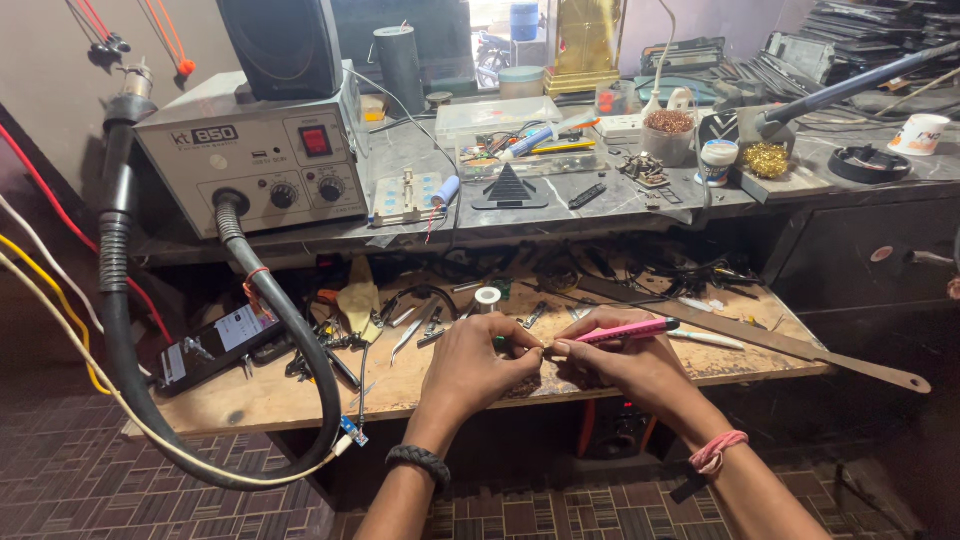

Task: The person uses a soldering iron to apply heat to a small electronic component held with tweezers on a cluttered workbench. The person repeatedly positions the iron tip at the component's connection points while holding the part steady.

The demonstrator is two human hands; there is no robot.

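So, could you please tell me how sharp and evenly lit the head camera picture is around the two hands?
Head view: the left hand and right hand with the pink tool are sharp and softly lit; the small part between their fingertips is too tiny to resolve; under the wooden shelf falls deep shadow; the window at top centre is overexposed.

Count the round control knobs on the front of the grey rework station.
2. Both black round knobs sit on the grey rework station front panel: one left of centre, the other to its right, below the red switch. None seems hidden.
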